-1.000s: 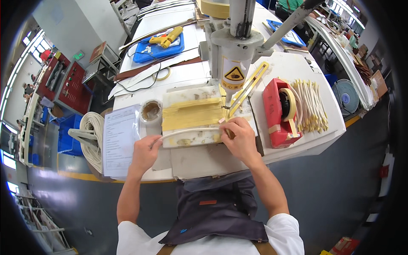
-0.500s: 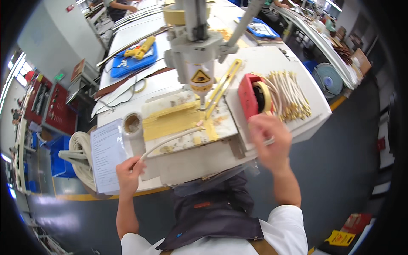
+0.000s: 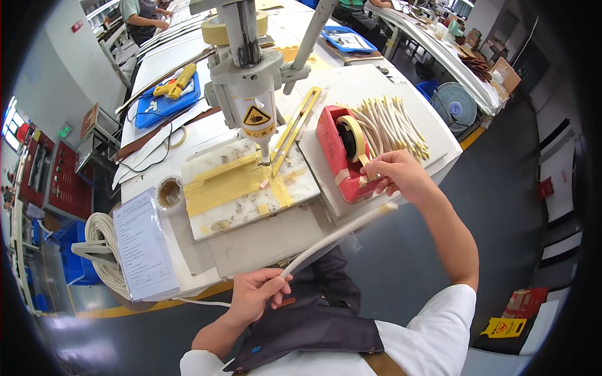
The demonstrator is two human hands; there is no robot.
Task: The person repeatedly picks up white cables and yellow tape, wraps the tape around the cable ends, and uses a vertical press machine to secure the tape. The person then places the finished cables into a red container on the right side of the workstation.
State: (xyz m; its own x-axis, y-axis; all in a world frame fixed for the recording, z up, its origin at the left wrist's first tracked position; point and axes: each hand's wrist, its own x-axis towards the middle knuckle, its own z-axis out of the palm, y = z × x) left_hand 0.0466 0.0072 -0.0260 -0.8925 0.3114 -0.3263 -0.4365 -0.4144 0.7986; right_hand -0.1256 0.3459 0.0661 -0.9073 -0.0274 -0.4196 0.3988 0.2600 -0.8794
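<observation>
My left hand point(image 3: 256, 292) grips one end of a long white tube point(image 3: 332, 234) below the bench's front edge. The tube slants up to the right, and its far end is blurred under my right hand point(image 3: 400, 175). That hand pinches the free end of the yellow tape point(image 3: 362, 163) coming off the roll in the red tape dispenser point(image 3: 338, 155). A pile of cut white tube pieces point(image 3: 394, 123) lies just behind the dispenser.
A white plate with yellow tape strips point(image 3: 241, 185) lies under a grey press head point(image 3: 248, 75) carrying a yellow warning label. A small tape roll point(image 3: 169, 192), a clipboard with paper point(image 3: 143, 244) and a coil of white tubing point(image 3: 103, 247) are at the left. A fan point(image 3: 456, 105) stands at the right.
My right hand went from the white plate over to the red dispenser and took hold of the tape end. My left hand drew the white tube down off the bench toward my body.
</observation>
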